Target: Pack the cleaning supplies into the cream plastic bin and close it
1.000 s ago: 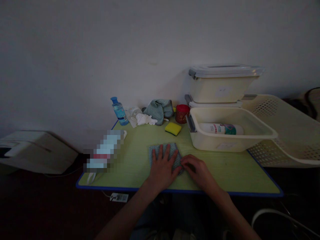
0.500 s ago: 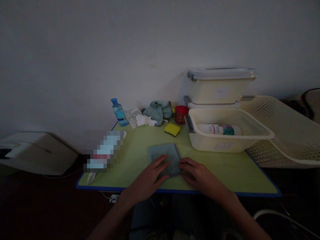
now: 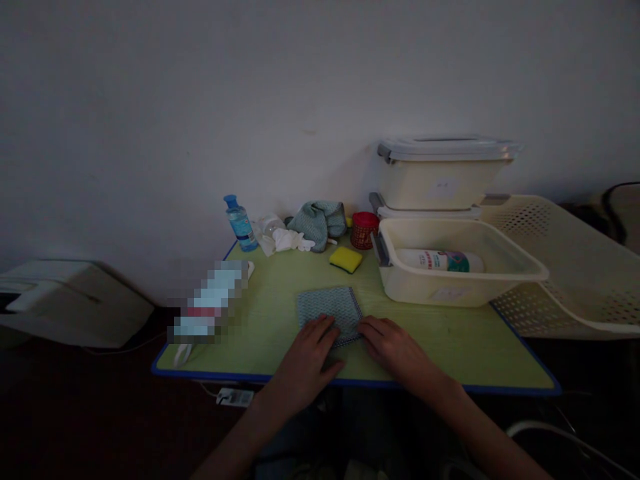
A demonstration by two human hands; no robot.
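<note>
A folded grey-blue cloth (image 3: 329,308) with a dark stitched edge lies flat on the green table (image 3: 260,333). My left hand (image 3: 311,360) rests over its near left part, with the fingers bent onto the fabric and the thumb held apart. At the cloth's right edge is my right hand (image 3: 395,347), its fingers close together and curled, the tips at the stitched border; the thumb is mostly hidden. Beyond the cloth sits a yellow sponge (image 3: 346,259).
A cream bin (image 3: 455,293) holding a white bottle (image 3: 440,260) stands at right, before stacked lidded boxes (image 3: 445,183) and a perforated basket (image 3: 575,267). Along the wall are a blue bottle (image 3: 241,225), white tissue (image 3: 290,240), a crumpled cloth (image 3: 320,223) and a red container (image 3: 364,230).
My left hand has shifted slightly toward the right, its fingers more bent. The right hand's fingers have drawn closer together at the cloth's edge. The cloth's near edge has shifted slightly away from me.
</note>
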